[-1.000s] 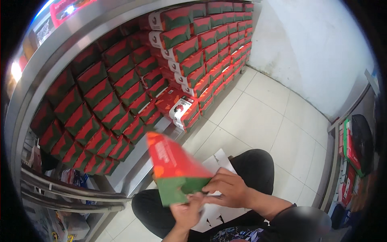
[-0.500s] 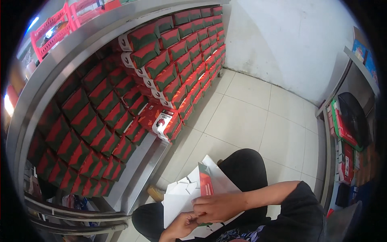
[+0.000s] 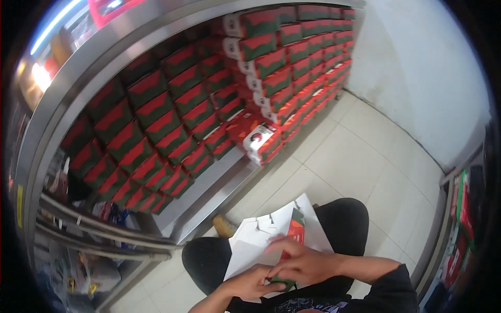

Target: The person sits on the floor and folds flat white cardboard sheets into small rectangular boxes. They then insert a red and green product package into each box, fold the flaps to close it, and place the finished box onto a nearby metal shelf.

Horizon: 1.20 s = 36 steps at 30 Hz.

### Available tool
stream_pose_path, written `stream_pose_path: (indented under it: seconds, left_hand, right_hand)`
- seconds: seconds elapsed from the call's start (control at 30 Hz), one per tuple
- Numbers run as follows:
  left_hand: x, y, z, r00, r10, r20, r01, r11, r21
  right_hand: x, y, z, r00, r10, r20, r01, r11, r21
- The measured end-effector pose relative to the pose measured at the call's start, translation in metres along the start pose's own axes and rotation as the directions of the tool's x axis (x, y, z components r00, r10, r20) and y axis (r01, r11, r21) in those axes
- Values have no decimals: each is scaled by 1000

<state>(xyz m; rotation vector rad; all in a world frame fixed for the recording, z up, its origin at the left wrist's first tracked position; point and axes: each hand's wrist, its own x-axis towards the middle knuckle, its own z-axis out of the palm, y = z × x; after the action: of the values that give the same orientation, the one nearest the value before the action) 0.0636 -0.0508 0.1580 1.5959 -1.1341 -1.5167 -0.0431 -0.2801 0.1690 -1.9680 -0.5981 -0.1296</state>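
In my lap rests a partly folded cardboard box [image 3: 248, 243], its white inside turned up, with a red and green printed panel [image 3: 297, 227] along its middle. The far edge has cut flaps. My left hand [image 3: 251, 283] is closed on the near part of the box, beside a green folded piece. From the right, my right hand [image 3: 302, 262] reaches over the printed panel, index finger stretched out and fingers apart, slightly smeared by motion. The fingertips of both hands nearly meet, and the hands hide the near folds.
Stacked red and green boxes [image 3: 156, 122] fill the space under a metal table [image 3: 104, 49] on the left. One box [image 3: 258, 136] juts out at the shelf corner [image 3: 229, 180]. A white wall [image 3: 417, 68] stands beyond the tiled floor [image 3: 360, 151]. Another rack with goods [image 3: 459, 229] is at right.
The view has turned, so the stacks sit further right. My right hand's fingers have lifted and spread from a closed pose over the box. My left hand stays at its near part.
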Motion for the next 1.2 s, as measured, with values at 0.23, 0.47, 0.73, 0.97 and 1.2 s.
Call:
stream_pose_path:
  seconds: [0.23, 0.47, 0.73, 0.97, 1.2]
  left_hand:
    - [9, 9, 37, 872, 467, -147, -195, 606, 771]
    - [8, 28, -16, 763, 141, -631, -641, 40, -766]
    - [64, 52, 13, 376, -193, -906, -917, 65, -394]
    - [43, 66, 11, 372, -70, -925, -921, 93, -378]
    - [67, 49, 36, 322, -165, -932, -873, 331, -360]
  right_hand:
    - [30, -1, -15, 765, 516, -385, -294, 812, 504]
    - [48, -32, -31, 971, -203, -129, 162, 947, -276]
    - [47, -14, -23, 854, -375, -361, 215, 886, -410]
    - [27, 14, -49, 886, -463, 22, 299, 533, -792]
    - [51, 0, -16, 761, -245, -601, 97, 958, -269]
